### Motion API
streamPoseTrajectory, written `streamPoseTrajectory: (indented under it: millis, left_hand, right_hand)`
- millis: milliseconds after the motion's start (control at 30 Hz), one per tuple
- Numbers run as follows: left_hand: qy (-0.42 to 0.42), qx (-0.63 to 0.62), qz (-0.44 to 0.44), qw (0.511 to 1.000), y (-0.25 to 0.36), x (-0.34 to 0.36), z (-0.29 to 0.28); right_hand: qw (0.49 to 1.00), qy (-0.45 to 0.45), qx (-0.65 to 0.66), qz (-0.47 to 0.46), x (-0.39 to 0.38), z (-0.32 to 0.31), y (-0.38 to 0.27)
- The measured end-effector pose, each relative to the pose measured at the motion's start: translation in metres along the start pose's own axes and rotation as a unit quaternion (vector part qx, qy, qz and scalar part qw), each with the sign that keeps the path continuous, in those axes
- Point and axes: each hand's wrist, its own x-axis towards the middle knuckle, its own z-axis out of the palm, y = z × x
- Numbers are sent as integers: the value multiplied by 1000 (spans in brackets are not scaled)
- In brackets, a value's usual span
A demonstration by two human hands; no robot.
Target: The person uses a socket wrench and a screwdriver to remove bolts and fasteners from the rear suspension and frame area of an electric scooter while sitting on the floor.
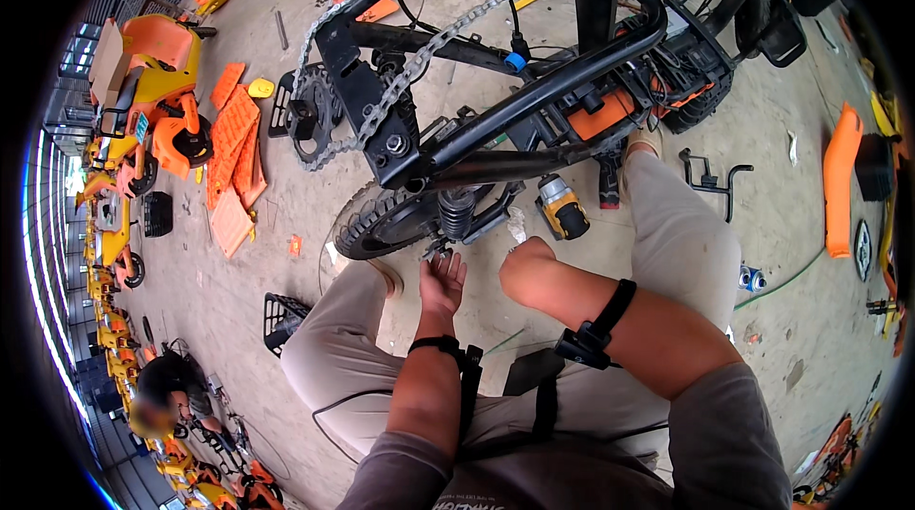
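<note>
Nearest us come our dark grey short sleeves (pixel 729 424), well back from our fingers. Our left hand (pixel 440 289) is turned palm up, its fingers (pixel 444 265) loosely spread and slightly curled, with nothing visible in them. Just beyond their tips is the black coil-spring shock absorber (pixel 456 213) with its small metal lower fitting; we cannot tell whether they touch it. Our right hand (pixel 527 267) is to the right of those fingers; its own fingers are hidden, so we cannot tell how they stand or what they hold.

Just beyond the right hand, a yellow-and-black power tool with a grey nose (pixel 562 210) lies on the concrete floor (pixel 772 186). Left of the left fingers and near them is a wheel with a black knobby tyre (pixel 367 229). Farther beyond both hands stretches the black tubular metal frame (pixel 548 96), with a silver roller chain (pixel 419 62) draped over it.
</note>
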Motion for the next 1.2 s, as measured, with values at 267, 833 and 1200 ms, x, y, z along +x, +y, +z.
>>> streamPoseTrajectory:
  millis: [267, 833, 1200]
  left_hand:
    - [36, 57, 46, 997, -4, 1, -6]
    - [14, 12, 21, 1000, -4, 7, 5]
    - [29, 1, -17, 999, -5, -1, 24]
  right_hand:
    - [1000, -21, 3, 7, 2, -6, -1]
    - [999, -38, 2, 16, 9, -4, -1]
    - [999, -41, 8, 35, 23, 10, 0]
